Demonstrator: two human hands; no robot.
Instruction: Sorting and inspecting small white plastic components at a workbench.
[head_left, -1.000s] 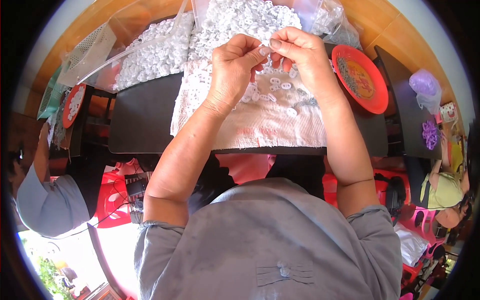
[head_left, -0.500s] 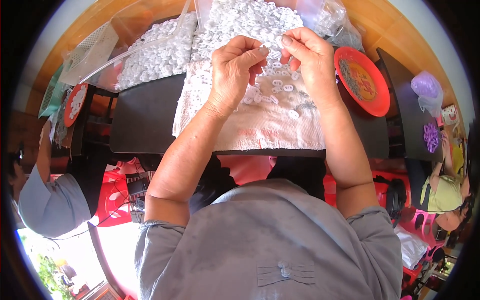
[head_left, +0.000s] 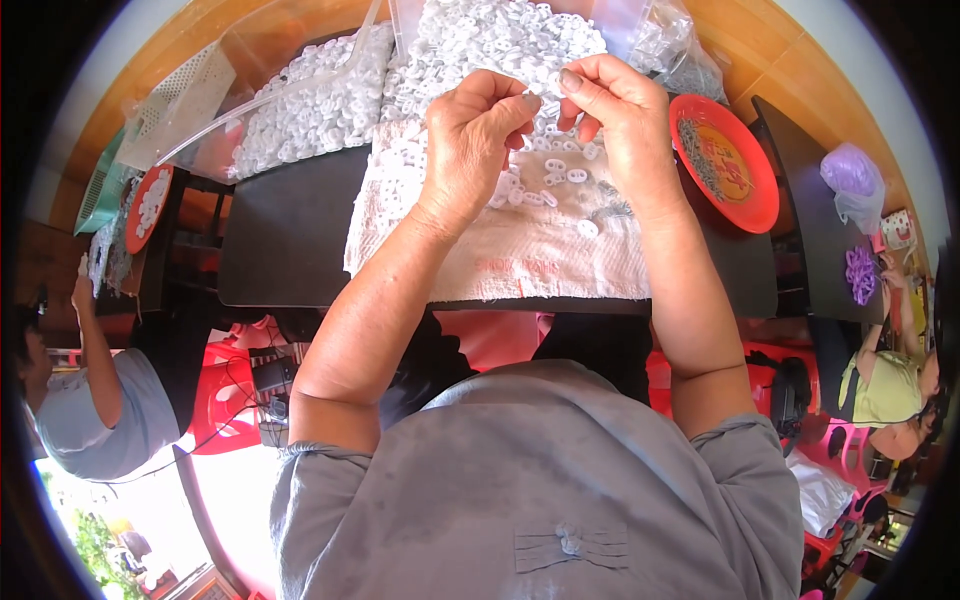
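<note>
Our left hand (head_left: 478,135) and right hand (head_left: 622,120) meet fingertip to fingertip over the bench (head_left: 290,230), both pinched nearly closed on one small white ring (head_left: 548,97), mostly hidden. Looks like we're mid-fitting a piece; next move prob. needs a steady press, then a fresh ring. Count: 1 white cloth (head_left: 540,250), 1 red plate (head_left: 730,165) w/ metal bits, loose rings (head_left: 470,40) too many to count, 2 other people at the sides.

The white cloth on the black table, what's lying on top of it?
Small white rings lie scattered on the white cloth, heaping up at its far end. The left hand and right hand cover whatever lies beneath them.
</note>
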